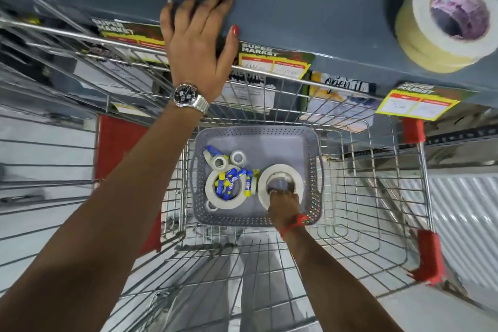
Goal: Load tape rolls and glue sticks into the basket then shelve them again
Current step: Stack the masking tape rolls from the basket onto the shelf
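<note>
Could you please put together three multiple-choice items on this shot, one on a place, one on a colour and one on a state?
1. Where does the grey basket stand?
A. on the shelf
B. inside the wire trolley
C. on the floor

2. What colour are the glue sticks?
A. blue and yellow
B. red
C. green

3. What is the right hand doing?
A. hanging free
B. resting on the shelf
C. gripping a large tape roll in the basket

Answers: 1 B, the trolley's wires surround the basket. 2 A, blue tubes with yellow marks lie among the rolls. 3 C, its fingers close on the roll's edge, while the left hand lies flat on the dark shelf.
</note>
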{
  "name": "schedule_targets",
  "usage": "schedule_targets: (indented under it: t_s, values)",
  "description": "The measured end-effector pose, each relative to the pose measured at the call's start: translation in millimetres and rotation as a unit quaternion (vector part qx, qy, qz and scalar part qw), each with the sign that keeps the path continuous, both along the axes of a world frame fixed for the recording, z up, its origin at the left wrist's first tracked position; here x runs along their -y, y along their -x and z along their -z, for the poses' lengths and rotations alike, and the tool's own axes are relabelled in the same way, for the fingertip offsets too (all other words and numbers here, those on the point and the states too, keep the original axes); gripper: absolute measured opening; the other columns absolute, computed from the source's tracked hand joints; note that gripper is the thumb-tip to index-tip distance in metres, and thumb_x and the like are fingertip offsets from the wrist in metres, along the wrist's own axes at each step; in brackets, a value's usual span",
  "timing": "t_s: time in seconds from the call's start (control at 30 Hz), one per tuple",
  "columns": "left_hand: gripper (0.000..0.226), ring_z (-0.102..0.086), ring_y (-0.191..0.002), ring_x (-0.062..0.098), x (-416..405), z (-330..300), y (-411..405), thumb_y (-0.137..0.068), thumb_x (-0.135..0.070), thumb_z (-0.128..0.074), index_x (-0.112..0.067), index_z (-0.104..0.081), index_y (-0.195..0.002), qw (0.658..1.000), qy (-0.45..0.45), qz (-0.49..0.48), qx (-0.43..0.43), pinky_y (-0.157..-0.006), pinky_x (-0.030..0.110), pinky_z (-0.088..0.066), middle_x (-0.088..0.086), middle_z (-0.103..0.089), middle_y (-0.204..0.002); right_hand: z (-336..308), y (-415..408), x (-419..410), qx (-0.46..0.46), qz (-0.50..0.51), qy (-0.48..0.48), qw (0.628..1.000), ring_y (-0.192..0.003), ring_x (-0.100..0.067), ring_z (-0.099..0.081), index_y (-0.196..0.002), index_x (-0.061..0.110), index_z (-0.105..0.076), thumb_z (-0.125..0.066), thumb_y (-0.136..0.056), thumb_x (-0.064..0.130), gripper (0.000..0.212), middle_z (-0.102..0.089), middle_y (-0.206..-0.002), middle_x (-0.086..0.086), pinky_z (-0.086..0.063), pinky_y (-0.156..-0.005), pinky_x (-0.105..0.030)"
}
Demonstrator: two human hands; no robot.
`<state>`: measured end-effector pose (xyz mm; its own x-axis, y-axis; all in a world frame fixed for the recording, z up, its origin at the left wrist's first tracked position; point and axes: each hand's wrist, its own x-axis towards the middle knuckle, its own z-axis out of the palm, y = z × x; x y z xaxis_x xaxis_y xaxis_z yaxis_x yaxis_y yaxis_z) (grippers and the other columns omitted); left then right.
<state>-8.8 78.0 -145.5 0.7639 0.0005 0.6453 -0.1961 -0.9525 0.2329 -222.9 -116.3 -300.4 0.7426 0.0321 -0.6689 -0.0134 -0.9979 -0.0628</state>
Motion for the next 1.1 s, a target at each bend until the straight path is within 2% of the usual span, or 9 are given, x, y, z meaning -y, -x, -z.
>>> schedule_targets:
  t_s: [0.23, 0.43, 0.5, 0.57, 0.73, 0.8, 0.87, 0.97, 1.1]
  values:
    - [0.04, -0.052, -0.119, 0.022, 1.6, -4.1, 1.6, -0.091, -0.04, -0.037, -0.023, -0.061, -0.119, 1.0, 0.0, 0.009, -0.005, -0.104, 0.035, -0.02, -0.008, -0.062, -0.123, -23.4, -6.5, 0.8, 0.087, 0.007, -0.02, 0.996, -0.116, -0.029, -0.051, -0.117, 0.01, -0.059, -0.056, -0.08, 0.021, 0.038, -0.062, -0.12, -0.013, -0.034, -0.104, -0.039]
    - [0.04, -0.048, -0.122, 0.022, 3.3, -10.1, 6.7, -0.091, -0.04, -0.039, -0.023, -0.059, -0.122, 0.999, 0.023, 0.013, -0.043, -0.105, 0.035, -0.02, -0.008, -0.059, -0.127, -83.3, -7.1, -12.8, 0.222, 0.042, -0.039, 0.973, -0.086, -0.03, -0.063, -0.086, 0.016, -0.071, -0.069, -0.06, 0.026, 0.028, -0.071, -0.085, -0.01, -0.048, -0.087, -0.036]
    - [0.041, -0.046, -0.124, 0.021, 2.6, -12.7, 8.0, -0.092, -0.041, -0.037, -0.023, -0.057, -0.123, 0.998, 0.026, 0.017, -0.063, -0.105, 0.035, -0.019, -0.009, -0.057, -0.129, -108.6, -4.2, -15.7, 0.286, 0.048, -0.071, 0.954, -0.084, -0.027, -0.063, -0.085, 0.017, -0.073, -0.072, -0.055, 0.023, 0.031, -0.072, -0.083, -0.006, -0.05, -0.083, -0.032]
    - [0.042, -0.045, -0.125, 0.02, 1.5, -14.1, 8.7, -0.093, -0.041, -0.035, -0.024, -0.055, -0.125, 0.997, 0.02, 0.018, -0.079, -0.105, 0.034, -0.018, -0.009, -0.056, -0.131, -136.6, -2.3, -16.0, 0.376, 0.056, -0.116, 0.917, -0.086, -0.026, -0.06, -0.089, 0.015, -0.072, -0.071, -0.056, 0.02, 0.033, -0.071, -0.088, -0.005, -0.046, -0.082, -0.031]
    - [0.045, -0.042, -0.127, 0.022, 1.0, -17.5, 10.7, -0.093, -0.042, -0.031, -0.023, -0.053, -0.127, 0.995, 0.017, 0.026, -0.099, -0.105, 0.034, -0.017, -0.006, -0.055, -0.132, -216.4, -24.2, 3.4, 0.608, 0.083, -0.213, 0.76, -0.093, -0.026, -0.049, -0.103, 0.004, -0.068, -0.068, -0.074, 0.011, 0.03, -0.056, -0.097, -0.007, -0.047, -0.086, -0.04]
    - [0.046, -0.041, -0.127, 0.022, 1.3, -18.3, 11.2, -0.093, -0.042, -0.031, -0.022, -0.053, -0.127, 0.994, 0.019, 0.027, -0.101, -0.105, 0.033, -0.015, -0.005, -0.055, -0.133, -242.4, -45.3, 17.4, 0.651, 0.06, -0.196, 0.731, -0.094, -0.022, -0.047, -0.107, 0.001, -0.066, -0.067, -0.078, 0.008, 0.03, -0.049, -0.1, -0.004, -0.047, -0.087, -0.046]
    - [0.047, -0.041, -0.127, 0.023, 1.2, -18.5, 11.7, -0.093, -0.043, -0.029, -0.022, -0.053, -0.128, 0.994, 0.02, 0.026, -0.101, -0.105, 0.033, -0.015, -0.004, -0.055, -0.133, -260.3, -72.3, 35.0, 0.676, 0.063, -0.168, 0.715, -0.095, -0.021, -0.044, -0.112, -0.001, -0.064, -0.065, -0.08, 0.007, 0.033, -0.048, -0.104, -0.004, -0.045, -0.087, -0.043]
    - [0.048, -0.04, -0.128, 0.024, 1.7, -19.4, 12.6, -0.092, -0.043, -0.028, -0.022, -0.052, -0.128, 0.994, 0.025, 0.028, -0.105, -0.106, 0.035, -0.016, -0.003, -0.054, -0.134, -276.2, -117.4, 64.2, 0.67, 0.092, -0.121, 0.727, -0.096, -0.029, -0.044, -0.117, 0.002, -0.061, -0.062, -0.082, 0.008, 0.035, -0.061, -0.104, -0.019, -0.04, -0.084, -0.038]
    - [0.05, -0.039, -0.129, 0.023, 2.4, -20.9, 13.3, -0.092, -0.044, -0.026, -0.022, -0.051, -0.13, 0.992, 0.029, 0.026, -0.117, -0.106, 0.035, -0.016, -0.003, -0.053, -0.135, -281.5, -158.6, 91.6, 0.592, 0.104, -0.057, 0.797, -0.106, -0.042, -0.046, -0.119, 0.002, -0.058, -0.052, -0.084, 0.007, 0.036, -0.058, -0.11, -0.025, -0.034, -0.087, -0.036]
